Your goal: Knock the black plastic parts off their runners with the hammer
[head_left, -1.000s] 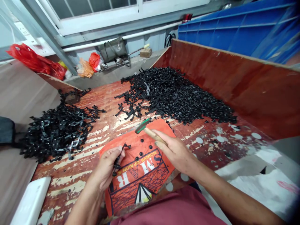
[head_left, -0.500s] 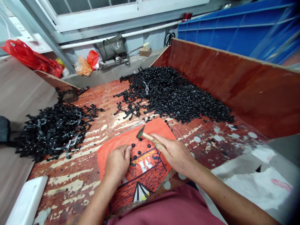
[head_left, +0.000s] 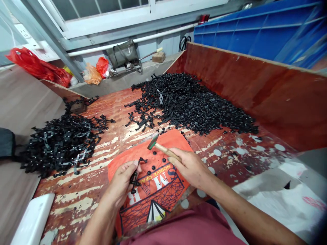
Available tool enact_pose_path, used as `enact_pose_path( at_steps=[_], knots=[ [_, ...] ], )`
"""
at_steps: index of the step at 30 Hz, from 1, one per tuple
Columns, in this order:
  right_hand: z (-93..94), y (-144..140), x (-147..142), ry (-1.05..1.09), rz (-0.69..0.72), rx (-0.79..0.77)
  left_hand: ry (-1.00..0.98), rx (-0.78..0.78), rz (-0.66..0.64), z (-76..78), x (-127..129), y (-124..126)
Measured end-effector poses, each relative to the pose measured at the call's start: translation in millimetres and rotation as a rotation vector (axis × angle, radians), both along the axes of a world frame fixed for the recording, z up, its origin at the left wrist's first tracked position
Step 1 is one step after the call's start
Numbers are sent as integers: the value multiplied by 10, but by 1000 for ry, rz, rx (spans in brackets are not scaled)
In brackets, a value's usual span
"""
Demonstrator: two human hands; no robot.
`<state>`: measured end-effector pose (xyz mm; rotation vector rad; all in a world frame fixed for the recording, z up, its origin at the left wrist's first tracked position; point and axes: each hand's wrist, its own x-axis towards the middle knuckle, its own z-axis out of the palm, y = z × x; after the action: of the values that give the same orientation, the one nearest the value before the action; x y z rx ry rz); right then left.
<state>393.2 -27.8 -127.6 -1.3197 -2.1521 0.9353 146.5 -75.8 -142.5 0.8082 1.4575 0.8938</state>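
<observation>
My right hand (head_left: 190, 166) is closed round the wooden handle of a small hammer (head_left: 163, 148), its dark head over the orange cloth (head_left: 176, 137). Between the thumb and fingers of my left hand (head_left: 125, 178) is a black jointed plastic part (head_left: 134, 177) with round knobs at its ends; my fingers cover some of it. Several small black round caps (head_left: 153, 167) lie on the cloth between my hands. The cloth has printed letters and a line pattern, and it lies on the worn red table in front of me.
A big heap of black parts (head_left: 189, 102) lies at the back, against the red-brown board (head_left: 255, 78). To the left is a pile of jointed black parts (head_left: 63, 143). A white box-like object (head_left: 34, 219) is at front left, and a white bag (head_left: 281, 190) at right.
My left hand has lifted and turned, and the black jointed part now shows in its fingers. The hammer has barely moved, staying in my right hand.
</observation>
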Motion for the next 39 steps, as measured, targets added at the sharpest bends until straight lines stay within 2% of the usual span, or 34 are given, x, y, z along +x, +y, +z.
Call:
enact_pose_path(
  at_steps=[3, 6, 11, 16, 20, 24, 30, 39],
  knots=[
    [-18, -2, -27, 67, -20, -45, -230, -56, 9, 99, 34, -65],
    [-26, -7, -56, 153, -22, -111, -364, -104, 16, 162, 61, -97],
    [-23, -13, -84, 254, -19, -211, -468, -131, 17, 208, 93, -122],
    [85, -40, -227, 361, -1, -306, -533, -143, -16, 238, 149, -145],
    [183, -69, -378, 369, 29, -337, -578, -137, -31, 246, 184, -159],
    [200, -93, -459, 387, 43, -347, -660, -135, -37, 239, 191, -181],
    [226, -143, -478, 349, 2, -311, -886, -182, -49, 210, 202, -211],
    [231, -152, -473, 436, 33, -341, -1142, -197, -89, 148, 220, -235]
  ],
)
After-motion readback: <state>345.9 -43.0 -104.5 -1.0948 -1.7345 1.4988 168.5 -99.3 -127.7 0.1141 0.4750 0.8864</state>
